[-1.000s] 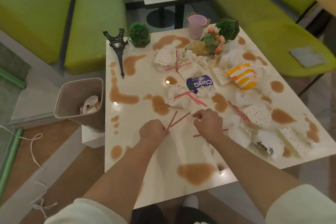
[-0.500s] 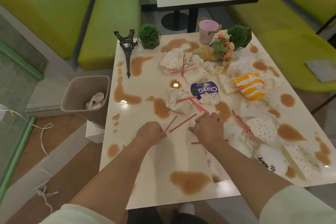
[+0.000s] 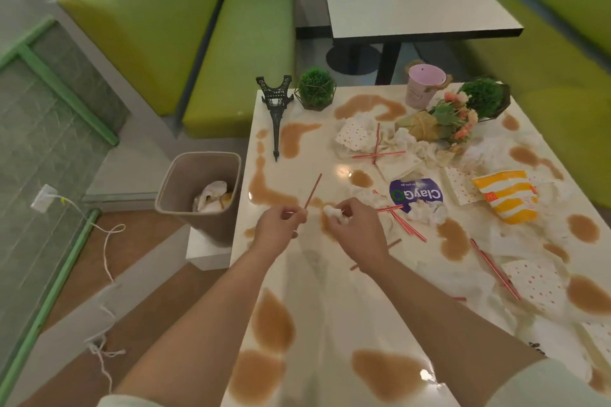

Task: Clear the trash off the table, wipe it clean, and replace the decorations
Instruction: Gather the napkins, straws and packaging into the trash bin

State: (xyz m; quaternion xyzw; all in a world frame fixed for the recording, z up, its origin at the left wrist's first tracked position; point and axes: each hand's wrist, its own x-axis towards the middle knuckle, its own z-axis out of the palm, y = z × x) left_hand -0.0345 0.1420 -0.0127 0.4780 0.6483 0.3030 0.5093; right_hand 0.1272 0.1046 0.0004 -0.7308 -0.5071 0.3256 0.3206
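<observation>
step in hand: clearing trash, early stage by the look of it. most of the litter is not yet lifted off the bench, and no wiping is begun; brown spills lie all over the top.

left hand: fingers curled narrow, pinching the lower end of a red straw. the straw runs up from the pinch toward 1 o'clock, clear of the surface.

right hand: fingers closed around a small crumpled white tissue, which sticks out at the hand's 10 o'clock side, just beside the left hand's fingertips. both hands sit near mid-bench, toward the left edge.

bin: on the floor at 9 o'clock from the hands, just off the bench's left edge, open, some white waste already inside.

next move, as i judge it: carry both pieces left over the bench edge and drop them in the bin, then come back for the rest. a light straw held by one end could slip or swing, so a firm pinch is wanted.

remaining litter at 2 to 4 o'clock from the hands: loose straws, a purple round label, a yellow striped wrapper, dotted napkins.

decorations at 12 to 1 o'clock along the far edge: toppled tower model, small green plant, pink cup, flower bunch lying on its side.
</observation>
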